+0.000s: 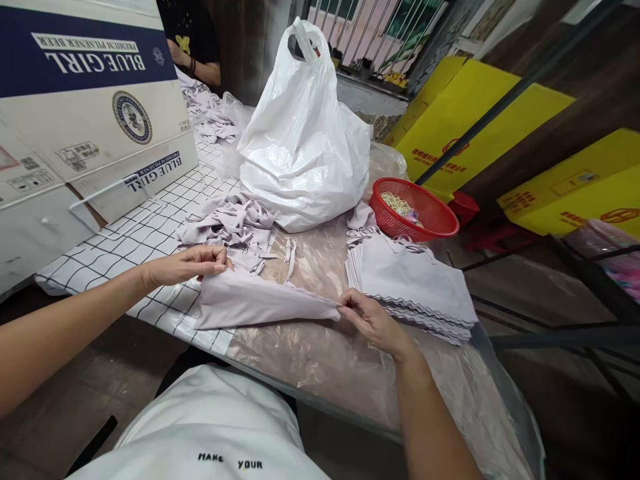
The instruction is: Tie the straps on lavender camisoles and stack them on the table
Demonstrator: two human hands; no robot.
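A pale lilac camisole (260,303) is stretched sideways between my hands near the table's front edge. My left hand (195,263) pinches its upper left edge, thumb against fingers. At the right corner, my right hand (373,320) grips the cloth between thumb and fingertips. A thin strap (291,257) with an adjuster lies on the plastic sheet just behind the cloth. Beyond my left hand is a crumpled heap of the same lilac fabric (230,223). Close to my right hand, a neat stack of folded lilac garments (415,280) shows wavy edges toward me.
A large white plastic bag (310,147) stands mid-table. Behind the stack sits a red basket (435,217) holding small items. A big beer carton (95,127) occupies the left side. A person (200,47) works at the far end. Metal bars (560,337) and yellow boxes (465,127) are at right.
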